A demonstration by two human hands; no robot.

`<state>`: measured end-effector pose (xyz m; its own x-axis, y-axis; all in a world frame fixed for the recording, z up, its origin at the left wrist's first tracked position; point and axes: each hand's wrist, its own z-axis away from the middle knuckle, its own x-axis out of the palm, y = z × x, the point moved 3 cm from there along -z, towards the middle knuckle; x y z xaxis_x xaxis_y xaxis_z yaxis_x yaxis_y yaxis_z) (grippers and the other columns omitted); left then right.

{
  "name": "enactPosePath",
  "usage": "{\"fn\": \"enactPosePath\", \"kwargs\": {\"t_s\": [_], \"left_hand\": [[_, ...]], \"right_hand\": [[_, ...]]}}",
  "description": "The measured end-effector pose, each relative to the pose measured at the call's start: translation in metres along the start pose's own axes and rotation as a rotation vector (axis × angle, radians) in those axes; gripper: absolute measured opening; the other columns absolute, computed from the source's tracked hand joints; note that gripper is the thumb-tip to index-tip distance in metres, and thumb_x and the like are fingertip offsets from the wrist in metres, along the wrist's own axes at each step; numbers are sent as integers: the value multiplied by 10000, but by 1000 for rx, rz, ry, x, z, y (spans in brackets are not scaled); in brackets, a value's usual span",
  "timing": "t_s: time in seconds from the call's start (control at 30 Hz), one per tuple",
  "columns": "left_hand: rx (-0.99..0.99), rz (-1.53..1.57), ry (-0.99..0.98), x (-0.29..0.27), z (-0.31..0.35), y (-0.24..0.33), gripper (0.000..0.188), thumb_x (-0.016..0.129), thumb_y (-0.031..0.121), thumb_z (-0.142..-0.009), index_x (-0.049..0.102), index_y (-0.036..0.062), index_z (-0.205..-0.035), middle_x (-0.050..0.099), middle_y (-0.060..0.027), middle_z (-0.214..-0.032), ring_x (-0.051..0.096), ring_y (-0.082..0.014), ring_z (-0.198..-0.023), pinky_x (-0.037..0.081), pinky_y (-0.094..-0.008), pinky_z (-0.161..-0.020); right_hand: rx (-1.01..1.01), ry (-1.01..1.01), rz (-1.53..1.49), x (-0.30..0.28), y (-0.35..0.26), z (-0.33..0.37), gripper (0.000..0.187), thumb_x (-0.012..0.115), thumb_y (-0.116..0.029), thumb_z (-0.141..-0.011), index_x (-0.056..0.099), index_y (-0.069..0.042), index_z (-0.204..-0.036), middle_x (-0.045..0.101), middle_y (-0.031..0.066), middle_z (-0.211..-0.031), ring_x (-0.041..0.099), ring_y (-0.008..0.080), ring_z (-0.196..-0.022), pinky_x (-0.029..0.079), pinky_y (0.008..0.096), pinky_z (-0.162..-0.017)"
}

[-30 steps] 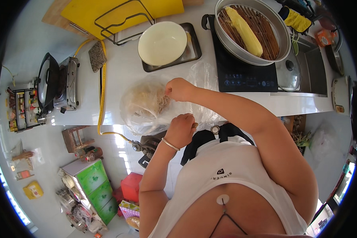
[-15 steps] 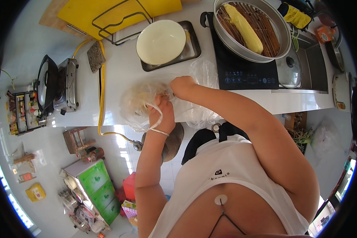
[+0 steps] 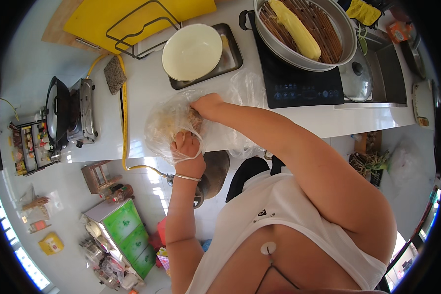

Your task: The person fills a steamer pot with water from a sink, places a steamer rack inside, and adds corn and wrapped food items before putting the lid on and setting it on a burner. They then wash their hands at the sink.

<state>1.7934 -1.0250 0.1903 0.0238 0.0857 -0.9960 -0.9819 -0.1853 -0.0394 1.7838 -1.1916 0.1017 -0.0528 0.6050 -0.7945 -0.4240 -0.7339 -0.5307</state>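
A clear plastic bag [image 3: 164, 128] with pale, yellowish contents sits at the front of the counter; I cannot tell what is inside. My left hand [image 3: 187, 153] is curled round the bag's near side, with a loop of the plastic lying across its back. At the bag's upper right edge, my right hand [image 3: 208, 106] is closed on the gathered plastic. Something brownish shows between my two hands, blurred by the film. A second, crumpled clear bag [image 3: 242, 134] lies just right of them.
Behind the bag, a cream bowl [image 3: 192, 52] stands on a metal tray [image 3: 234, 53]. Right of it, a steamer pot [image 3: 347, 36] holding a long yellow piece rests on a black induction cooker [image 3: 299, 83]. A yellow gas hose [image 3: 124, 115] runs down at left, near a gas stove [image 3: 83, 109].
Both hands have shifted slightly left with the bag. The right hand has moved up and away from the left, and brownish contents now show between them. The view has tilted a little.
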Motion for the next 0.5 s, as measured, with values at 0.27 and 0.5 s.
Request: {"fn": "enactPosePath", "kwargs": {"t_s": [0.27,0.5], "left_hand": [[29,204,-23,-9,14,10,221,660,84,-684,617,28,-893,573,-155,-1198,425,-370,-1220,349,-485,-942],[104,473,-211,15,27,40,142,669,100,-726,599,69,-846,596,-151,-1224,466,-334,-1232,312,-499,-1016]], "right_hand": [[21,89,-167,-3,14,10,205,600,-130,-794,627,-94,-993,683,122,-919,662,302,-890,519,408,-722],[92,-176,-311,-13,28,16,182,613,-171,-762,684,-57,-885,689,168,-903,682,299,-818,534,421,-676]]}}
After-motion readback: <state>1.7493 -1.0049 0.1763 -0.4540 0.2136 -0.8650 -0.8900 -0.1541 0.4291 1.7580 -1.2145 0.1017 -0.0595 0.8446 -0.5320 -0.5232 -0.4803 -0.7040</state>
